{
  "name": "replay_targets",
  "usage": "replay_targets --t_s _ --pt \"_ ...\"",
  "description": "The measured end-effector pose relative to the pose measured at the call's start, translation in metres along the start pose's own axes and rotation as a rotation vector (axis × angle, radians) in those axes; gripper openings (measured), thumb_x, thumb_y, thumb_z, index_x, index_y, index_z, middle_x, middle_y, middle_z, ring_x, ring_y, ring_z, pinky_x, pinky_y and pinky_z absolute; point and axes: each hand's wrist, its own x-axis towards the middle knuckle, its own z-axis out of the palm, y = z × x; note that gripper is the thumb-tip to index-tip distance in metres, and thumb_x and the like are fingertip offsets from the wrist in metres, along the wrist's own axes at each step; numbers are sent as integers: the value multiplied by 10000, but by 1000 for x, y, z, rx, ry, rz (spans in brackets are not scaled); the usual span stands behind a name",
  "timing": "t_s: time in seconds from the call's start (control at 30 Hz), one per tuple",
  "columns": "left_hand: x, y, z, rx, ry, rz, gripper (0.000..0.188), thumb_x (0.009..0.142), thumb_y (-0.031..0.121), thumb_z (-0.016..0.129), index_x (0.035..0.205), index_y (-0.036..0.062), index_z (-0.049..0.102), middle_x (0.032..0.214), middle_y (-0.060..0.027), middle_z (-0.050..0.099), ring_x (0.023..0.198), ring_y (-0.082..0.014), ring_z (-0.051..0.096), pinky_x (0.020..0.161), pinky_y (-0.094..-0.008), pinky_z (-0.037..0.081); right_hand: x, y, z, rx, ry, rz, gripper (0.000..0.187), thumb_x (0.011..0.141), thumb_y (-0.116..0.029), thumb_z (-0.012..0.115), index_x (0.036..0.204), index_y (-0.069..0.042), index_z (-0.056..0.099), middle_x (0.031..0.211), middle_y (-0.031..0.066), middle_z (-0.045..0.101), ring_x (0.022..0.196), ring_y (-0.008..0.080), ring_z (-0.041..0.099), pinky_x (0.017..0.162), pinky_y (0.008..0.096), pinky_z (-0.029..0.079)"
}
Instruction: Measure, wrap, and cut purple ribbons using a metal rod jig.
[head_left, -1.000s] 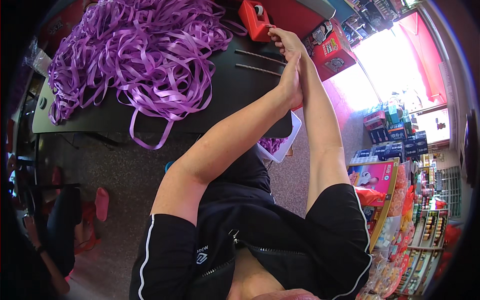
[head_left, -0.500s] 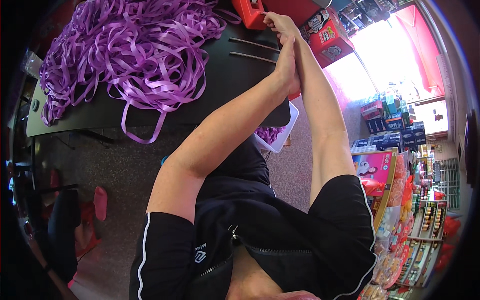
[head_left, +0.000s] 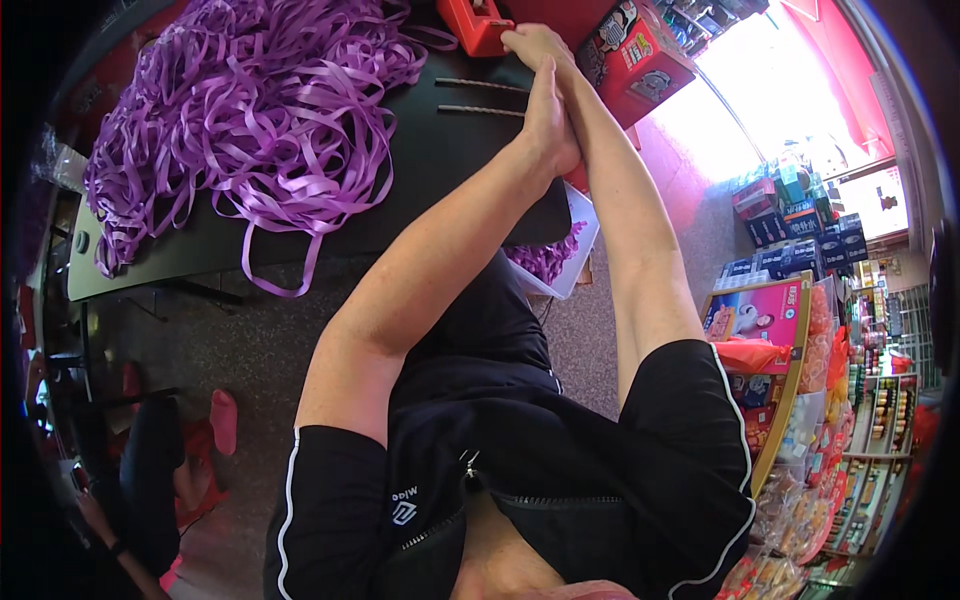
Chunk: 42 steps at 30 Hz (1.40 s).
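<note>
My right hand (head_left: 540, 46) reaches over the far right of the black table (head_left: 420, 190), fingers curled beside the front end of a red tape dispenser (head_left: 474, 26). What they pinch, if anything, is too small to tell. My left hand (head_left: 550, 125) lies against my right wrist, fingers straight and pointing away from me. Two thin, spiral-patterned rods (head_left: 478, 109) lie side by side on the table, left of my left hand. A large tangled heap of purple ribbon (head_left: 270, 120) covers the table's left part, one loop hanging over the near edge.
Below the table's right corner stands a white bin (head_left: 588, 235) with purple ribbon pieces. A red printed box (head_left: 640, 65) is right of my right hand. Stacked boxes (head_left: 800, 235) and shelves of packaged goods (head_left: 790, 510) line the right side. Another person (head_left: 150, 480) sits at lower left.
The table, ribbon heap and tape dispenser have shifted a little to the left in view. My right fingers remain by the dispenser, and my left hand stays against my right wrist.
</note>
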Motion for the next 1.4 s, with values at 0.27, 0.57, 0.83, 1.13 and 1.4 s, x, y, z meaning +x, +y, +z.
replay_targets --t_s 0.27,0.57,0.83,1.13,1.4 --pt "-1 -6 10 21 313 -82 518 905 594 426 1130 130 465 1232 -71 505 1147 -196 452 963 -383 316 -82 42 -83 1387 -341 280 188 866 -273 657 861 -85 667 767 -33 588 559 42 426 526 203 334" --pt "-1 6 -1 -31 96 -190 236 939 271 470 957 46 538 890 -97 631 821 -255 599 713 -376 477 -127 69 -78 1804 -665 288 223 943 -302 546 832 -113 583 685 -61 459 495 44 332 576 260 381" --pt "-7 2 7 60 82 -211 152 884 183 555 962 52 566 965 -90 576 915 -215 573 778 -393 464 -133 78 -70 1986 -804 131 257 1018 -275 404 874 -118 548 602 -98 349 384 3 216 498 198 312" --pt "-1 -3 -2 155 -4 -155 80 892 199 580 909 121 572 855 -16 566 809 -180 555 795 -448 436 -136 81 -76 1854 -843 181 237 1009 -280 428 880 -115 539 583 -108 346 380 -2 213 478 196 316" --pt "-5 1 10 226 288 -211 329 834 349 683 1047 122 576 1185 -90 479 1027 -209 431 899 -368 309 -158 53 -103 1003 -122 137 301 949 -273 478 831 -52 644 621 -40 462 499 33 350 499 217 313"
